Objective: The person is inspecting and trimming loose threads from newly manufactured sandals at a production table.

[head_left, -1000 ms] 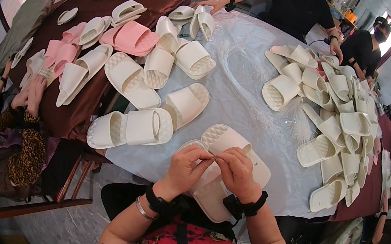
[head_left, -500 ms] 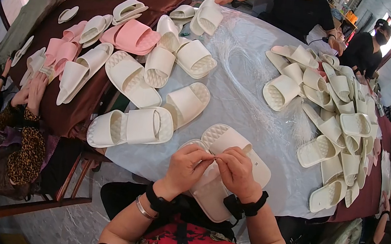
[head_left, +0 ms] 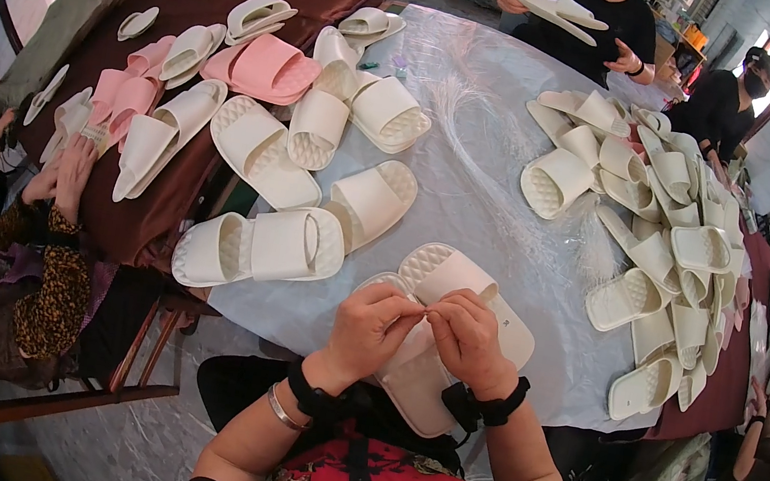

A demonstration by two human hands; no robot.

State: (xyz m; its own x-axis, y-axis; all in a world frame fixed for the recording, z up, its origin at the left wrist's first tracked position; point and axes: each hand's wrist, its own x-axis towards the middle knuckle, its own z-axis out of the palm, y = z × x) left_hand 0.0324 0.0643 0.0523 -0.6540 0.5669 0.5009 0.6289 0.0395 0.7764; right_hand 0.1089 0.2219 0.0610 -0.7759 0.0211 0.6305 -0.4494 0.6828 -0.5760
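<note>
My left hand (head_left: 370,330) and my right hand (head_left: 469,343) meet fingertip to fingertip, both in a pinch. Whatever they hold between them is too small to make out. Right beneath them lies a pair of cream slide slippers: one slipper (head_left: 512,335) with its quilted footbed partly showing at the far end, the other slipper (head_left: 413,396) nearer to me and overhanging the table edge. My hands and wrists cover part of both. Just left of the pair, a few more cream slippers (head_left: 297,245) rest on the plastic sheet.
A bundle of clear plastic strands (head_left: 479,145) runs across the plastic-covered table (head_left: 335,308). On the right is a big heap of cream slippers (head_left: 665,233); pink slippers (head_left: 271,70) lie on the left. Co-workers sit around, one in a black shirt (head_left: 580,36) at the far side.
The co-worker across the table has lifted a pair of cream slippers off the table's far edge and holds it up. My own hands have scarcely moved.
</note>
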